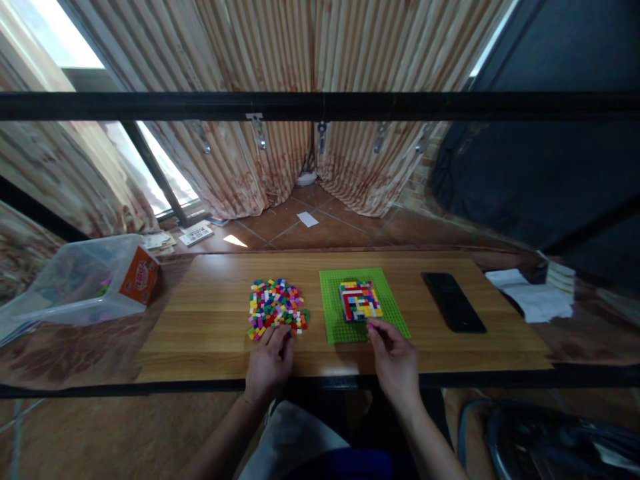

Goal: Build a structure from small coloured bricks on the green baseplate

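A loose heap of small building bricks [277, 303] in many colours lies on the wooden table. At its front edge rests my left hand [273, 350], fingers curled together; a small dark piece shows by the fingertips, too unclear to name. A green baseplate [331, 313] lies to the right of the heap, bearing a low block of joined bricks [360, 300] in red, yellow, white and blue. Just in front of that block, over the plate's front part, my right hand [395, 357] pinches a small pink brick [371, 327] between thumb and finger.
A black phone [454, 303] lies on the table's right side. Off its left end stands a clear plastic bin [85, 280] with an orange label. White papers [533, 297] lie beyond the right end. A black bar [320, 107] crosses above the table's far side.
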Demonstrator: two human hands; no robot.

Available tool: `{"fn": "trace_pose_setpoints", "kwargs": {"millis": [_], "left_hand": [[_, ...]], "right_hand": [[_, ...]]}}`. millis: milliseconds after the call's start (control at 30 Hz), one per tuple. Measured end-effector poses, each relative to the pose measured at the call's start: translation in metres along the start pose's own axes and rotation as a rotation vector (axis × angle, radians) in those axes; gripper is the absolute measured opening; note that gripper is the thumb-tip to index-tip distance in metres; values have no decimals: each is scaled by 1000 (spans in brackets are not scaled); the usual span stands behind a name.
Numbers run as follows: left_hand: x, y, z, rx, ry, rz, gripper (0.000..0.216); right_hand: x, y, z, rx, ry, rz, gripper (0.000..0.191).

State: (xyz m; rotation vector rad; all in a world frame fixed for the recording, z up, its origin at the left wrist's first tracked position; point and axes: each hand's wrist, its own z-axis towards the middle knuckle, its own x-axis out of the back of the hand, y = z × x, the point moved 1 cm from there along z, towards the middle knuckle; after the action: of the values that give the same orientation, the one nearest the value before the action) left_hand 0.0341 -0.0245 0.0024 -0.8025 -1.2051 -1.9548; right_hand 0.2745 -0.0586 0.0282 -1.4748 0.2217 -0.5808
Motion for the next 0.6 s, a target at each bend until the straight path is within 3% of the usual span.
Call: {"fn": "trace_pose_setpoints", "kwargs": {"millis": [167,367,600], "left_hand": [[1,1,1,0,4,7,21],[-1,0,0,-4,6,7,21],[1,2,1,-2,-9,21,22]], "right_hand": [[7,5,9,133,51,-252,29],[-10,4,21,403,129,-420,23],[-18,18,31,441,194,-492,19]]}}
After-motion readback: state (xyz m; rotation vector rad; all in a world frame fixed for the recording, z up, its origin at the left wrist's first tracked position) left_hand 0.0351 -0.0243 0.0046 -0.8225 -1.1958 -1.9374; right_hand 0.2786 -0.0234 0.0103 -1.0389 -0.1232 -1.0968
